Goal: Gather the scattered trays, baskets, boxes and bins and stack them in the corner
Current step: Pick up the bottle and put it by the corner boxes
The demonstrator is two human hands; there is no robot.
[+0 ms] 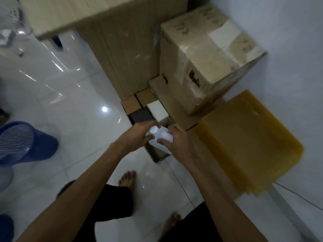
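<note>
Over in the far corner of the floor [78,110], we've got a small white bottle [163,135] in both hands. Our left hand [138,134] curls round the capped end and our right hand [177,141] pinches the body from the other side, so neither one is spread wide. The bottle hangs just above a cluster of small boxes [138,106] on the tiles, brown, dark and white ones packed side by side. Right behind those, a big taped cardboard box [209,55] sits on another carton against the wall [288,32]. Yellow plastic bins [248,140], stacked as far as we can tell, sit just beside it along that same wall. A blue slatted basket [24,142] stands well apart at the floor's left edge. It's pretty blurry, so we can't read the box print.
</note>
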